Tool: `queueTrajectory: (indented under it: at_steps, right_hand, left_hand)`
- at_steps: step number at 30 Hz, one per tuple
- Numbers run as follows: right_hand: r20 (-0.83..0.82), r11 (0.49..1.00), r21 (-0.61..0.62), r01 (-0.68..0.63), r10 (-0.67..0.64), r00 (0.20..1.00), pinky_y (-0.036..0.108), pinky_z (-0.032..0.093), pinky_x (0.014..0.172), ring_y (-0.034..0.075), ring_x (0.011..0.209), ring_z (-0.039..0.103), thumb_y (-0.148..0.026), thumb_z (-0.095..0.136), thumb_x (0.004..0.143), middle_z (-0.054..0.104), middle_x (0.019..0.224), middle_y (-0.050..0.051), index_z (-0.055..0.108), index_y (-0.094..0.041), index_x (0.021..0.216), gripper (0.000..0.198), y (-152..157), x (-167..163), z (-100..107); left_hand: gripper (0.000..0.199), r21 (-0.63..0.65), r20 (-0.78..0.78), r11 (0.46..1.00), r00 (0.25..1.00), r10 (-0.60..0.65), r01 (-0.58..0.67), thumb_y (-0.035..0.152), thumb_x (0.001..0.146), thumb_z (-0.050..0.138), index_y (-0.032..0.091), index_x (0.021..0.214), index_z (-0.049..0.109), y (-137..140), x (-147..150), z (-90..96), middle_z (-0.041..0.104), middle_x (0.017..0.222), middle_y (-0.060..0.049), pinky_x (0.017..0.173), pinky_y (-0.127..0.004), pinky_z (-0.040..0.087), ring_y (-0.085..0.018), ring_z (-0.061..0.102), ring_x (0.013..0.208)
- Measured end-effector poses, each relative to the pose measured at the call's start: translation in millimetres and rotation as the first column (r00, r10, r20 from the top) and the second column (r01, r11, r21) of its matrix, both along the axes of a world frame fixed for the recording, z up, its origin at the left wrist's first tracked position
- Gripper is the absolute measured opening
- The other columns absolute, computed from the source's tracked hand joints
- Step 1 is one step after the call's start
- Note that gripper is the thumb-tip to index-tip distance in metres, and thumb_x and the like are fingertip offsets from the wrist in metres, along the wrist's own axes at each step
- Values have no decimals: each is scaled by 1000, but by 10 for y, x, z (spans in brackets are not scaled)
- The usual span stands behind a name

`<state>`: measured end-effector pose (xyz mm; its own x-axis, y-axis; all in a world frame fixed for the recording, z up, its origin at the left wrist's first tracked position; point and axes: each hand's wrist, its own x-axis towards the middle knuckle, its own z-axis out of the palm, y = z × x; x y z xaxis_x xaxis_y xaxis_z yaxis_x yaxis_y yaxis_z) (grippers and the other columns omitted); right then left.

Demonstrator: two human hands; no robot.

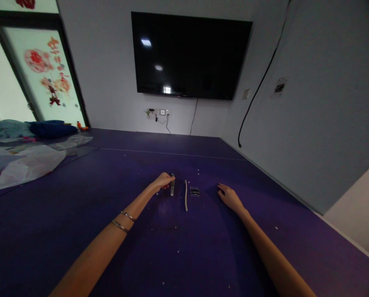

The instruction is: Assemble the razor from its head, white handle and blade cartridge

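The slim tool [172, 189], long axis pointing away, is pinched near its far end by the left hand [163, 181] — the right hand [230, 198], loosely open and empty, is placed well apart.

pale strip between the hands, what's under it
The purple surface shows all around the pale strip; whatever lies directly beneath is covered and cannot be seen.

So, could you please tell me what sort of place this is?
Probably a room in someone's home, judging by the television, the wall sockets and the red decorations on the glass.
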<state>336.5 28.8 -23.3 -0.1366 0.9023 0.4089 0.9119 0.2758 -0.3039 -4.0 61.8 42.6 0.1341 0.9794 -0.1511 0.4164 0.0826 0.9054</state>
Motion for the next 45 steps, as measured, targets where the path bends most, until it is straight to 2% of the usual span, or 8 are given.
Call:
queueTrajectory:
  at_steps: [3,6,9,13,18,22,29,45]
  right_hand:
    - [17,1000,6,0,0,1000,36,35,100,23,115,50,-23,42,81,55,123,13,61,-12,112,39,18,14,-19]
    - [13,1000,9,-7,7,1000,37,35,100,23,115,50,-23,42,80,56,122,13,61,-12,111,38,47,32,-48]
    - [0,1000,12,-11,11,1000,38,36,100,23,114,51,-23,43,80,56,121,12,62,-13,110,37,69,46,-72]
    - [5,1000,17,-5,5,1000,38,37,100,23,114,51,-22,42,80,57,121,12,62,-14,111,37,78,51,-82]
    - [44,1000,26,-1,0,999,37,37,99,23,113,51,-23,41,81,56,121,13,61,-11,111,38,90,56,-94]
    - [44,1000,27,-5,4,999,37,37,99,23,114,51,-23,42,81,56,122,12,61,-13,112,38,104,68,-110]
    - [65,1000,21,-9,8,998,36,37,100,23,114,50,-25,40,82,55,123,14,60,-10,113,40,98,72,-98]
    - [41,1000,-2,-6,6,999,36,35,100,24,115,50,-25,41,81,54,124,14,60,-10,114,40,99,64,-88]
  left_hand:
    - [24,-106,185,993,982,-35,56,32,78,55,11,68,57,-25,-93,65,61,59,-4,52,-25,47,-14,59,53]
    - [22,-183,337,980,941,-17,83,29,80,52,10,71,57,-25,-157,74,66,73,-11,64,-29,51,-18,65,65]
    - [18,-241,441,969,895,61,53,23,81,47,11,71,55,18,-197,32,66,74,-11,67,-28,52,-17,65,67]
    - [21,-296,521,955,834,179,-20,22,83,39,14,67,50,87,-225,-27,60,61,-5,60,-24,52,-11,59,52]
    - [22,-352,559,935,793,242,-37,25,83,39,14,65,47,96,-218,-46,46,49,3,34,-14,34,-5,40,34]
    - [26,-400,559,916,783,271,-31,30,85,34,14,69,47,88,-200,-58,43,48,4,28,-13,18,-3,32,30]
    - [41,-526,561,848,774,293,60,40,91,27,10,76,51,136,-240,-62,32,43,8,30,-13,16,-2,25,28]
    - [35,-595,624,775,730,279,212,37,90,36,14,66,47,277,-267,-345,29,37,8,26,-13,18,-5,27,23]
